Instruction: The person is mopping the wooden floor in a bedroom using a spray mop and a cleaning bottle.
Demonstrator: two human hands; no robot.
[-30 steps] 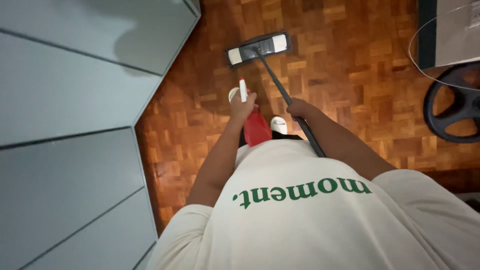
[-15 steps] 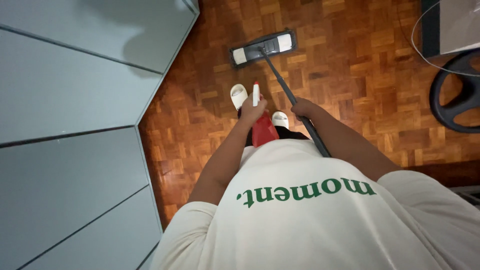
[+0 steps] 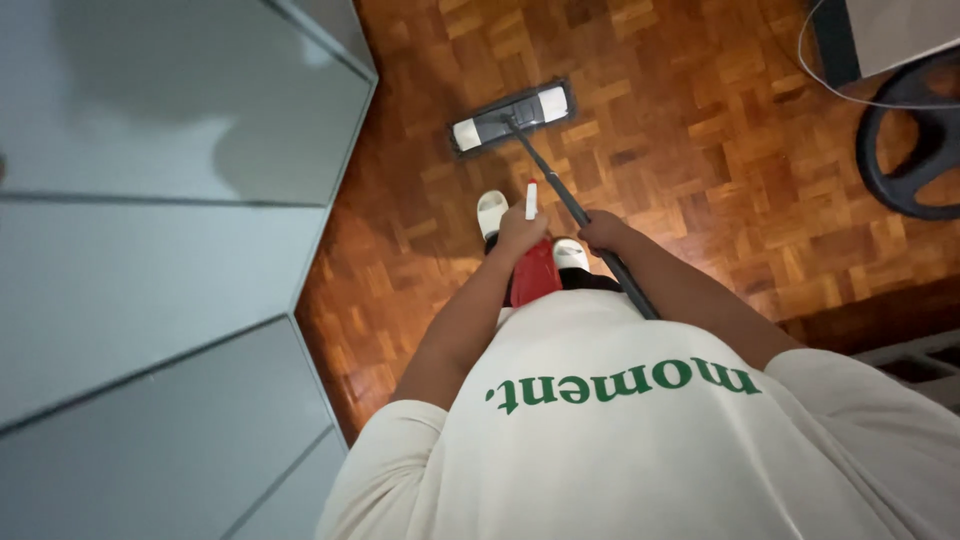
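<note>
My left hand (image 3: 520, 232) grips a red spray bottle (image 3: 535, 270) whose white nozzle (image 3: 531, 200) points away from me toward the floor. My right hand (image 3: 603, 232) holds the dark handle (image 3: 560, 190) of a flat mop. The mop's grey head (image 3: 512, 118) with white ends lies flat on the wooden parquet floor (image 3: 700, 150) ahead of my feet. My white slippers (image 3: 491, 212) show below the hands. My white shirt with green lettering (image 3: 640, 440) fills the lower part of the view.
Grey panelled cabinet or wall surfaces (image 3: 150, 250) run along the left and meet the floor at an angled edge. A black round chair base (image 3: 915, 150) and a thin cable sit at the upper right, beside a dark furniture edge (image 3: 830, 40).
The mop head has slid slightly away and left over the parquet. Both hands shifted with it, and the spray bottle stays raised in my left hand.
</note>
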